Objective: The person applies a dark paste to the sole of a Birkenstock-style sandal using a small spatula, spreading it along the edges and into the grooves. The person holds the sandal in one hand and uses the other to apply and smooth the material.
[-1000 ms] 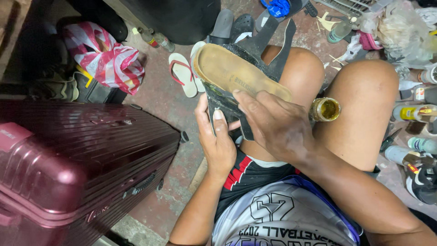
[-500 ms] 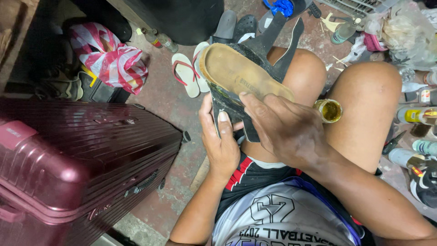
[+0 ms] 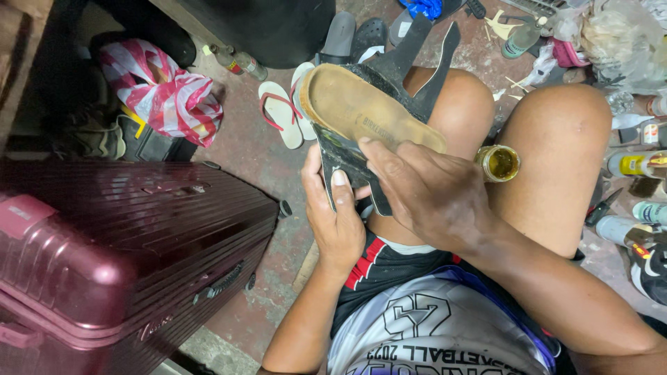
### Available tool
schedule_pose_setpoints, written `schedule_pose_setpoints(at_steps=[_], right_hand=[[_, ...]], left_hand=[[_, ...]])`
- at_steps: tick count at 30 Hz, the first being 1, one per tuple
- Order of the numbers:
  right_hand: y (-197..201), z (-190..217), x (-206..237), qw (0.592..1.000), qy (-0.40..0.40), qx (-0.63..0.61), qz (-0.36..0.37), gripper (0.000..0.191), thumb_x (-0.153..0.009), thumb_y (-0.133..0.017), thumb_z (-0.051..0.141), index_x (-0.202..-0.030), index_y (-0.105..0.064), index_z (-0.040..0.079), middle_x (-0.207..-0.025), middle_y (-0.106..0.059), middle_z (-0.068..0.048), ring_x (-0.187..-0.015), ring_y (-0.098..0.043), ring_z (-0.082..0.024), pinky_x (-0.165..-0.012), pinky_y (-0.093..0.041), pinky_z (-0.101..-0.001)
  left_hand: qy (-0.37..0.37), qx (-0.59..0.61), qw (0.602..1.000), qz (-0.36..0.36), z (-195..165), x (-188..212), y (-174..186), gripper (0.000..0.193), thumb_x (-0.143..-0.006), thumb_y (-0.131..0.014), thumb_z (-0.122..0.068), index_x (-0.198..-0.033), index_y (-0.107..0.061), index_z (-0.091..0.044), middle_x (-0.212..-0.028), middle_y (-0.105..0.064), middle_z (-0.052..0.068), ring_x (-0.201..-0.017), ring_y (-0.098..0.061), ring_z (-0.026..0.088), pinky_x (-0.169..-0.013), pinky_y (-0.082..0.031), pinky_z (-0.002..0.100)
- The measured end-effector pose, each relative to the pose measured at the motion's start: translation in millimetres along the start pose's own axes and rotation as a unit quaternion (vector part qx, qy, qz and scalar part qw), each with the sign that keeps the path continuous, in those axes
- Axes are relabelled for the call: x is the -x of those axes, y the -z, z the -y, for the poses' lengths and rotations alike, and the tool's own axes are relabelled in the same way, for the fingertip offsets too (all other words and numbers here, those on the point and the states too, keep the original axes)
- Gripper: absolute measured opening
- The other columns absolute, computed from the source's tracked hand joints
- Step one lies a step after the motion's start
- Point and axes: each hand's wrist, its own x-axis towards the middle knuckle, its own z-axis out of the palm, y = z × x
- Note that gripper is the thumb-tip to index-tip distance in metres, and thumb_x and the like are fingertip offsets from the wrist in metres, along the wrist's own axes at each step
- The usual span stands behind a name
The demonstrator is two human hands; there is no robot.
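A seated person holds a cork-footbed sandal [image 3: 365,111] over the left thigh, footbed facing up, its black straps [image 3: 417,52] splayed open and pointing away from the body; the left hand [image 3: 337,215] grips the sandal from below at the near end, thumb pressed up against the black sole edge, fingers hidden behind it; the right hand [image 3: 427,191] lies over the heel end of the footbed, fingers curled down and touching the cork, though whether it pinches anything there cannot be told. Just beside the right hand, between the knees, sits a small open jar [image 3: 498,162] of yellowish liquid.

To the left a maroon hard-shell suitcase [image 3: 118,257] lies on the concrete floor [image 3: 257,160], close to the left forearm; beyond it a red-and-white striped plastic bag [image 3: 163,94], and a pair of white flip-flops with red straps [image 3: 285,111] partly hidden behind the sandal's toe. A grey clog [image 3: 340,35] stands near the top edge; to the right, bottles [image 3: 632,164] and clutter crowd the floor past the right knee.
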Motion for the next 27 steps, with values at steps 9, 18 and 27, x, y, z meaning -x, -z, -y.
schedule_pose_setpoints(at_steps=[9,18,27], right_hand=[[-3,-3,-2,0.999,0.02,0.025,0.019,0.054,-0.084,-0.073,0.006,-0.137,-0.063,0.006,-0.083,-0.055,-0.005,-0.072,-0.064,-0.021,-0.06,-0.051,-0.0363],[-3,-5,-6,0.999,0.027,0.045,0.013,0.054,-0.084,-0.073,0.01,-0.137,-0.063,0.006,-0.084,-0.056,-0.004,-0.073,-0.064,-0.022,-0.06,-0.05,-0.0375],[-4,-8,-10,0.999,0.025,0.048,0.005,0.054,-0.085,-0.074,0.006,-0.138,-0.062,0.008,-0.087,-0.057,-0.004,-0.075,-0.064,-0.021,-0.062,-0.05,-0.0366]], left_hand=[[-0.003,-0.017,1.0,-0.005,0,-2,5,0.048,-0.112,-0.039,-0.015,-0.155,-0.032,0.003,-0.14,-0.055,0.02,-0.113,-0.066,0.02,-0.083,-0.067,0.031],[-0.008,-0.024,1.0,0.006,4,-6,6,0.049,-0.111,-0.04,-0.015,-0.156,-0.031,0.003,-0.135,-0.059,0.019,-0.11,-0.068,0.019,-0.082,-0.066,0.031],[-0.014,-0.025,1.0,0.008,5,-9,10,0.048,-0.111,-0.039,-0.015,-0.155,-0.032,0.003,-0.134,-0.059,0.019,-0.109,-0.067,0.019,-0.082,-0.067,0.031]])
